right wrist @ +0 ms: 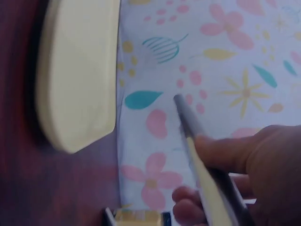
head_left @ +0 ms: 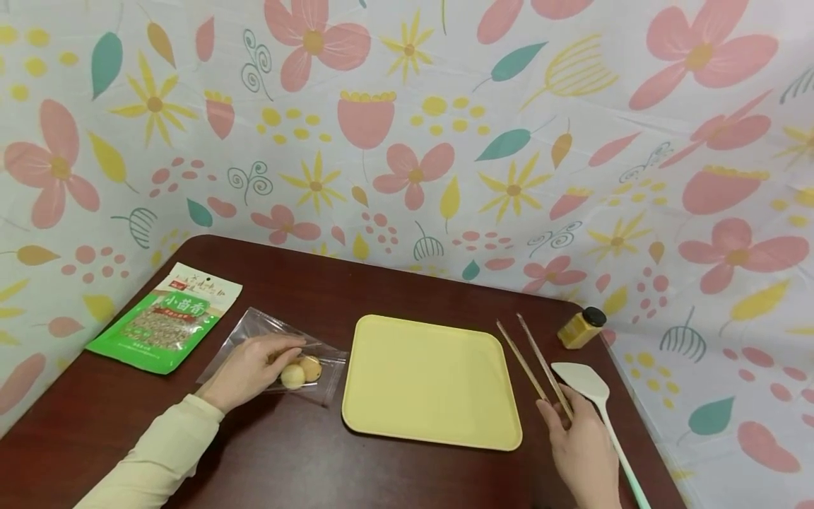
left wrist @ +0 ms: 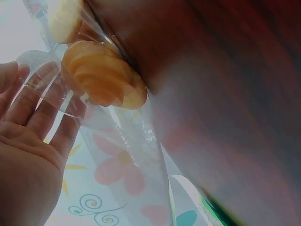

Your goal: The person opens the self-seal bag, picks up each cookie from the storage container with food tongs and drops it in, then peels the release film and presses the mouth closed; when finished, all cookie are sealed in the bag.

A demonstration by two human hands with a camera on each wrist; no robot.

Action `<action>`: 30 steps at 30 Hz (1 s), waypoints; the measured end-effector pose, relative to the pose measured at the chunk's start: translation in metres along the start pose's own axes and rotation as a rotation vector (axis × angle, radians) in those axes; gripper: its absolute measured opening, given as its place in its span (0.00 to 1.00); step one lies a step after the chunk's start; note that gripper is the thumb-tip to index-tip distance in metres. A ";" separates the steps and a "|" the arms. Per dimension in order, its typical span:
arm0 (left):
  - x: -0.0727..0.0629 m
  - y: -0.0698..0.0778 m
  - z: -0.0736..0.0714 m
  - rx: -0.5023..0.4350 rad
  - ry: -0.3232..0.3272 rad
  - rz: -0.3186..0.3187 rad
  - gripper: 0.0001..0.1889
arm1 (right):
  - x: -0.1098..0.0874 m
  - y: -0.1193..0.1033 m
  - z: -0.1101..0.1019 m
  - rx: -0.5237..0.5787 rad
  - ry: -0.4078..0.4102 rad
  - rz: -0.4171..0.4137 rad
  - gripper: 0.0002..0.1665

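Observation:
My left hand (head_left: pixel 257 364) pinches the film of a clear plastic bag (head_left: pixel 327 378) lying on the left half of the table. Inside the bag are round golden cookies (head_left: pixel 292 376); the left wrist view shows one with a swirled top, a cookie (left wrist: pixel 101 75) close to my fingertips. On the right, my right hand (head_left: pixel 585 445) grips a pair of tongs (head_left: pixel 543 364) near the lower end. Their two slim arms spread apart, tips pointing away from me, with nothing between them. The right wrist view shows the thumb against the tongs (right wrist: pixel 195 136).
A yellow tray (head_left: pixel 432 382) lies between the hands. A green-and-white spice packet (head_left: pixel 168 318) is at the far left. At the right edge stand a jar with a black lid (head_left: pixel 581 327) and a pale spatula (head_left: pixel 585 382). A floral cloth (head_left: pixel 413 141) hangs behind the table.

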State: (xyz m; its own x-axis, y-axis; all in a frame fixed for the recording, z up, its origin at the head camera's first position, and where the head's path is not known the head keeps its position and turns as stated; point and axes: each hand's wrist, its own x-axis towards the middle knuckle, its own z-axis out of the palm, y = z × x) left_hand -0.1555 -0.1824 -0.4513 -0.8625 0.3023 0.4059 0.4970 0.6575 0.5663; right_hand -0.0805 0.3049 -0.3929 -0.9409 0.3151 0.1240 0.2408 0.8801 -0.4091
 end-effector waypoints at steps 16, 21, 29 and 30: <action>-0.002 -0.001 0.000 -0.009 0.019 -0.013 0.13 | 0.006 0.034 0.018 -0.035 -0.110 0.073 0.38; -0.001 -0.001 0.000 -0.015 0.009 -0.008 0.13 | 0.007 0.040 0.024 -0.034 -0.133 0.075 0.37; 0.000 -0.001 -0.001 -0.017 0.016 0.007 0.12 | 0.007 0.044 0.027 -0.061 -0.218 0.091 0.39; 0.000 -0.001 -0.001 -0.019 0.018 0.007 0.12 | 0.008 0.045 0.027 -0.073 -0.219 0.089 0.39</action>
State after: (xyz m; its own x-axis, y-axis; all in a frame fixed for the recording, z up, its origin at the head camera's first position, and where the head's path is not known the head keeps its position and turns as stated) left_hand -0.1558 -0.1842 -0.4512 -0.8571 0.2948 0.4226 0.5052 0.6418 0.5770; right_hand -0.0837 0.3369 -0.4350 -0.9425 0.3150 -0.1117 0.3341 0.8783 -0.3420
